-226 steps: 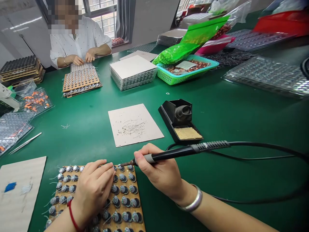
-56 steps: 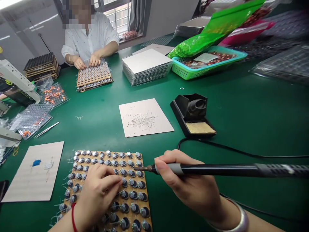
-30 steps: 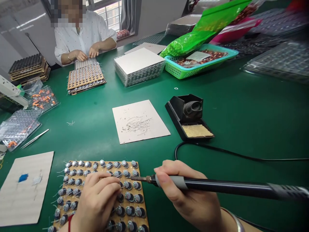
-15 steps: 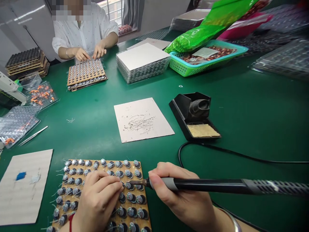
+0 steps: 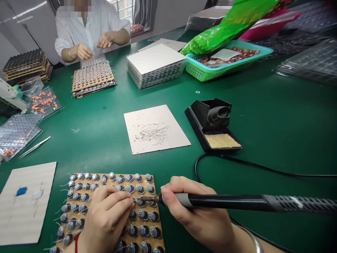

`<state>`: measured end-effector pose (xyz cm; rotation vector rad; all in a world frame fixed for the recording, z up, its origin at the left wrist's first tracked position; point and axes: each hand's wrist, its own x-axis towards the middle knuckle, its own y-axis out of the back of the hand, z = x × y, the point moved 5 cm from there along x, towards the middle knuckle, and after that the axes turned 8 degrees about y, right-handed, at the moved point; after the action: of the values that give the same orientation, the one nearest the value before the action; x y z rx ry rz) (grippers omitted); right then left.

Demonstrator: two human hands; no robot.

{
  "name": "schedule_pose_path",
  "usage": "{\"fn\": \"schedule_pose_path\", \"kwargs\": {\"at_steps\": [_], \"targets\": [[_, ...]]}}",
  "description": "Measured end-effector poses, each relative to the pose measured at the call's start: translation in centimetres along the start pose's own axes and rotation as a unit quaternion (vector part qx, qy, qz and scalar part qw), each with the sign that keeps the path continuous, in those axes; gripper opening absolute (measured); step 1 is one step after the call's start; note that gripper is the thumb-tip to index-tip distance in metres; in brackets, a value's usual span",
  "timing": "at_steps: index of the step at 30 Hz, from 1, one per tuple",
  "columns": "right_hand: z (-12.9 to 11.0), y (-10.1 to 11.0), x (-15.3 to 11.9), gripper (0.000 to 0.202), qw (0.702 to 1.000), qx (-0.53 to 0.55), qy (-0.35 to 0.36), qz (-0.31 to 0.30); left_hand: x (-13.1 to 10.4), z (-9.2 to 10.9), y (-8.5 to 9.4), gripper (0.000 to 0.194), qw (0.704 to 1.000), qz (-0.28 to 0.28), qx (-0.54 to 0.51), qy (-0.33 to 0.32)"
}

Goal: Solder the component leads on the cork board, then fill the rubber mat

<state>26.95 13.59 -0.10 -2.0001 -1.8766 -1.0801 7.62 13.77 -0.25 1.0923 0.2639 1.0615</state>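
Observation:
In my right hand is a soldering iron, its fingers wrapped round the grey grip. The iron's tip points left and meets one of the small round components on a wooden board. My left hand rests over the middle of that board with its fingers pinched together beside the tip. Whatever it pinches is hidden by the fingers. Rows of silver-topped, dark-bodied components with thin wire ends fill the board.
Ahead lie a card with wire scraps and a black iron stand with sponge. The iron's cable loops at right. Left are a card and tweezers. Across the table, a person handles a clear tray near a basket.
The co-worker's hands have moved apart, and a clear tray shows more above their board. My own hands and the soldering iron stay nearly in place; the view shifts slightly.

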Motion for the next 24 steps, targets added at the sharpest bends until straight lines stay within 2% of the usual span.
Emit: {"fn": "schedule_pose_path", "kwargs": {"at_steps": [10, 20, 22, 24], "targets": [[-0.2, 0.1, 0.1, 0.014, 1.0, 0.013, 0.005, -0.026, 0.1, 0.5, 0.0, 0.016, 0.999, -0.017, 0.044, -0.016], [0.5, 1.2, -0.2, 0.007, 0.997, 0.025, -0.005, 0.068, 0.4, 1.2, 0.0, 0.017, 0.998, -0.007, 0.052, -0.022], [0.9, 1.4, -0.4, 0.006, 0.996, 0.017, -0.005, 0.086, 0.3, 1.2, 0.5, 0.015, 0.998, -0.008, 0.06, -0.02], [1.5, 1.7, -1.0, 0.008, 0.994, 0.009, -0.022, 0.104, 0.2, 0.5, 2.0, 0.014, 0.997, -0.013, 0.08, -0.009]]}}
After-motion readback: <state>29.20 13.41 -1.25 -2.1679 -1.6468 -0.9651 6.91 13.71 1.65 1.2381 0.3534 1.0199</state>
